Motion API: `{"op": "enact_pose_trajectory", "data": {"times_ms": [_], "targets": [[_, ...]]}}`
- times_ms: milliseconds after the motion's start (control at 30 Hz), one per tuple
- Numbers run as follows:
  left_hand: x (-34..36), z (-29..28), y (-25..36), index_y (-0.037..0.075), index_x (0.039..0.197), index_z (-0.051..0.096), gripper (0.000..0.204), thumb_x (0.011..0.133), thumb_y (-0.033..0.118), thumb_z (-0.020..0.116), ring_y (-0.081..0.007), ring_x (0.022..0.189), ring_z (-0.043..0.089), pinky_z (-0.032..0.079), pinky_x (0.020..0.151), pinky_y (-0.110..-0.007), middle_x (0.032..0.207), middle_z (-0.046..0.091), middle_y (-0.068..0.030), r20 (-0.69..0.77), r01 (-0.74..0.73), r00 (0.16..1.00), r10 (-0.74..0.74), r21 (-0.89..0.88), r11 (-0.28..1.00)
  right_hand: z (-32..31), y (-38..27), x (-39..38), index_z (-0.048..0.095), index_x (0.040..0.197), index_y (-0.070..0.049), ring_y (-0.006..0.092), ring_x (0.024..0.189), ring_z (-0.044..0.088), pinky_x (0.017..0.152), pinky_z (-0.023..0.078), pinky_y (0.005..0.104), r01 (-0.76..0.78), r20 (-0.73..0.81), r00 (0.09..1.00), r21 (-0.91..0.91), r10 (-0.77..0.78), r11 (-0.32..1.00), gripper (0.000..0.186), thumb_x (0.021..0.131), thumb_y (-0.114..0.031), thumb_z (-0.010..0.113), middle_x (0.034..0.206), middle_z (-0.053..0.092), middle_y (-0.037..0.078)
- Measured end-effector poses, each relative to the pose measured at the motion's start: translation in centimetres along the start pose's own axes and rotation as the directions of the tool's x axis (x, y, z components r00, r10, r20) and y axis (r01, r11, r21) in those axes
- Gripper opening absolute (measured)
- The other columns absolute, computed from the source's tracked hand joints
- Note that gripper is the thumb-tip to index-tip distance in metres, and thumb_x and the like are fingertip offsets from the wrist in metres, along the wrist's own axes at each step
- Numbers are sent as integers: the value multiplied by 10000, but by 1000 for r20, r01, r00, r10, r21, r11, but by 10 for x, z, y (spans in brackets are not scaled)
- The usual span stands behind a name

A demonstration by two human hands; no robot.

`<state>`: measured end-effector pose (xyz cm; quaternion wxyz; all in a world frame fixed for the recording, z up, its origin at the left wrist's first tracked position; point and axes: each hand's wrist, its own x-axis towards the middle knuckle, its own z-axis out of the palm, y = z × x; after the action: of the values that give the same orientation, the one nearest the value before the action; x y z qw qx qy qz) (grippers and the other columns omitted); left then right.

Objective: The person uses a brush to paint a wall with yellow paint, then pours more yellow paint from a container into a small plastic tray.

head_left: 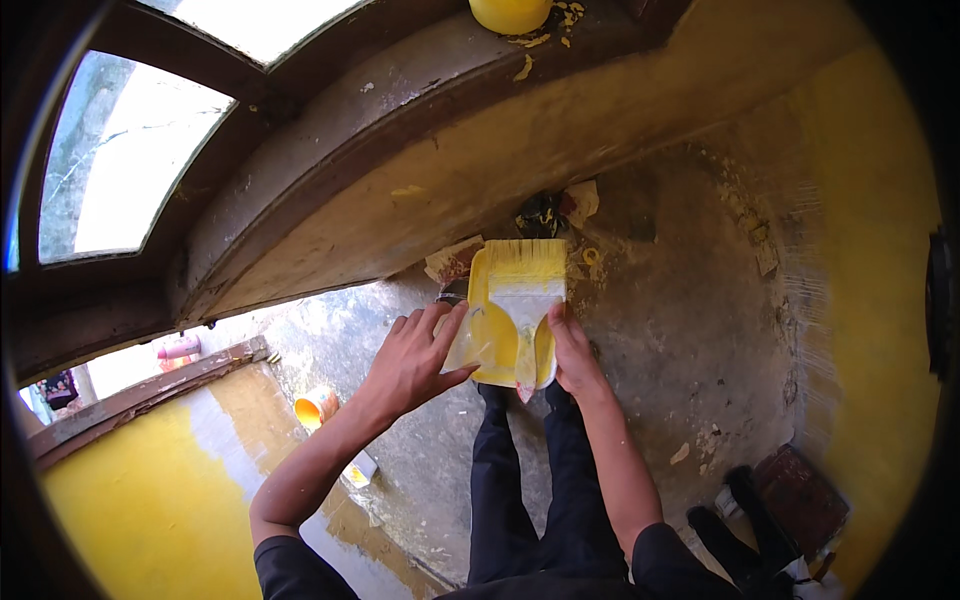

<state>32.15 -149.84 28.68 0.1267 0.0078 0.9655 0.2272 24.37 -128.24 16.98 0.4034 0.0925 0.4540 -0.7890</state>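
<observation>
My right hand (575,352) grips the right side of a yellow-coated paint tray (482,262), its thumb near the brush. Across the tray lies a wide paintbrush (528,305), yellow bristles at the far end and its smeared handle pointing toward me. At the tray's left side, my left hand (415,362) curves in a C shape, thumb and forefinger around a clear plastic piece (474,345), perhaps a cup. Its lower part overlaps the tray, and its exact shape is hard to make out.
A yellow container (510,12) stands on the brown window ledge (330,130) among paint flakes. On the stained concrete floor (680,300) are an orange-yellow paint pot (317,408), a dark plastic bag (540,215) and scraps. A dark red case (800,495) sits by the yellow wall (880,300).
</observation>
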Motion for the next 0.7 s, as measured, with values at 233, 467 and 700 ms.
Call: {"op": "enact_pose_trajectory", "data": {"times_ms": [233, 467, 700], "targets": [[-1, 6, 4, -26, 1302, 514, 724, 769, 386, 779, -342, 1013, 612, 490, 893, -424, 1138, 600, -186, -3, -55, 998, 55, 66, 996, -4, 3, -2, 438, 1345, -34, 150, 1204, 470, 1031, 381, 308, -40, 9, 999, -10, 40, 999, 479, 1028, -392, 465, 1306, 513, 82], [-8, 8, 1, -39, 1207, 580, 654, 774, 411, 774, -306, 924, 644, 500, 796, -390, 1050, 654, -165, -70, -110, 991, 118, 109, 988, -2, 4, -4, 437, 1339, -27, 154, 1195, 479, 1019, 392, 309, -14, 18, 1000, -21, 14, 1000, 484, 1027, -395, 465, 1297, 518, 89], [-12, 4, 8, -27, 1116, 631, 589, 772, 431, 768, -264, 850, 648, 489, 727, -362, 959, 676, -126, -81, -110, 989, 126, 176, 978, 2, 3, -6, 437, 1336, -24, 155, 1191, 482, 1018, 392, 309, -17, 13, 1000, -39, 17, 999, 476, 1029, -387, 464, 1290, 523, 89]]}}
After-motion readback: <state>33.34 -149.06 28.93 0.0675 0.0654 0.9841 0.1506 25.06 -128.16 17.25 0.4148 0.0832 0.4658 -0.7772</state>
